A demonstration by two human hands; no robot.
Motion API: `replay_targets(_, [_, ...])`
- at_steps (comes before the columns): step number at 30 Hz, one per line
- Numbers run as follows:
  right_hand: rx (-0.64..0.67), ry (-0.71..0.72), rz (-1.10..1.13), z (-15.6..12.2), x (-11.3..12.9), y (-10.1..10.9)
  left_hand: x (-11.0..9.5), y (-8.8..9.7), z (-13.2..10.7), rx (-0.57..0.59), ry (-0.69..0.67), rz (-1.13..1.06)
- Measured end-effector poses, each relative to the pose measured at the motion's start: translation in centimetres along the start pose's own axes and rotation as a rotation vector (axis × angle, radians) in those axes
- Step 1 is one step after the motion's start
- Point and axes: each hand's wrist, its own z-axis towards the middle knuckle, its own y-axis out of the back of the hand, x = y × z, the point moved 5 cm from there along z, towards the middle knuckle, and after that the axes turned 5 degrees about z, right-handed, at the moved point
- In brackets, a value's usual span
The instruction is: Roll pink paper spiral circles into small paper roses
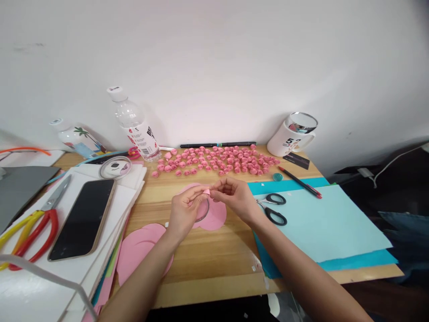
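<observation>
Between the fingertips of my two hands is a small pink paper strip [207, 192], partly hidden by the fingers. My left hand [186, 210] pinches it from the left, and my right hand [236, 197] meets it from the right with thumb and fingers together. Below them lie pink paper petal shapes [216, 218], with a thin dark-rimmed ring [203, 213] resting on top, mostly covered by my left hand. More pink paper pieces [139, 248] are under my left forearm. Many small curled pink paper rosettes [231, 160] spread along the back of the wooden table [208, 268].
On the right are black-handled scissors [273, 210], light blue sheets [325, 223], a pen [300, 182], a teal cap [277, 177] and a white mug [290, 136]. Leftward are a phone [83, 219], red-yellow scissors [36, 228], a tape roll [115, 167] and a plastic bottle [134, 123].
</observation>
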Motion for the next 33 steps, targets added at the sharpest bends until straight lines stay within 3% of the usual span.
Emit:
replay_targets(10, [0.07,0.047,0.102,-0.1,1.0,-0.4,-0.1,0.4,0.2,-0.004,-0.022,-0.093])
replay_targets(20, [0.031,-0.036,0.054,-0.2,0.5,-0.1,-1.6,0.8,0.1,0.008,-0.2,0.095])
replay_targets(27, [0.005,0.06,-0.038,-0.3,0.3,-0.3,-1.2,0.6,0.1,0.016,-0.197,0.13])
replay_targets(33, [0.041,0.035,0.005,-0.2,0.4,-0.4,-1.3,0.6,0.2,0.008,-0.19,0.102])
